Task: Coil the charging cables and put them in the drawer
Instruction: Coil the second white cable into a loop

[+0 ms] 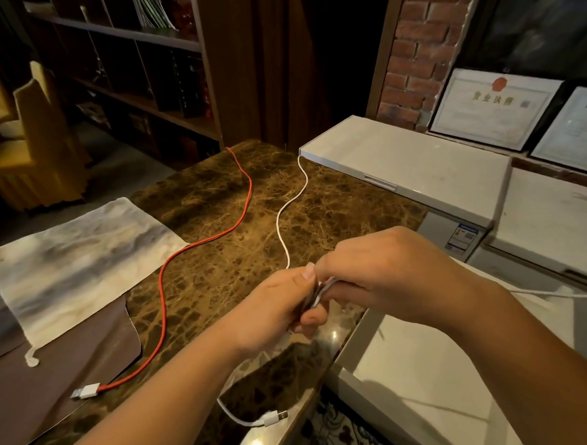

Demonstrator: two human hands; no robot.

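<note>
Marble, brown with gold veining, makes up the countertop (pixel 219 259) that fills the centre of the frame. We note a thin white charging cable (pixel 286 212) running from the upper centre down to the two hands at lower centre. Our left hand (pixel 275 310) pinches a small bundle of white loops, thumb on top, fingers curled beneath. Our right hand (pixel 385 268) meets it from the right, fingers bent around the same bundle; both hands are closed together on the cable. The cable's other end, with a white USB plug (pixel 275 417), lies on the counter at the bottom centre, below the left forearm.

A red braided charging cable (pixel 205 243) lies uncoiled, snaking from the upper centre to the lower left, its white plug (pixel 86 391) resting on a brown mat (pixel 73 366). A pale mottled cloth pouch (pixel 79 268) lies at the left, partly on that mat. White chest-like cabinets (pixel 417 163) stand at the right, framed certificates (pixel 492 109) behind them, dark wooden shelving (pixel 127 78) at the upper left.
</note>
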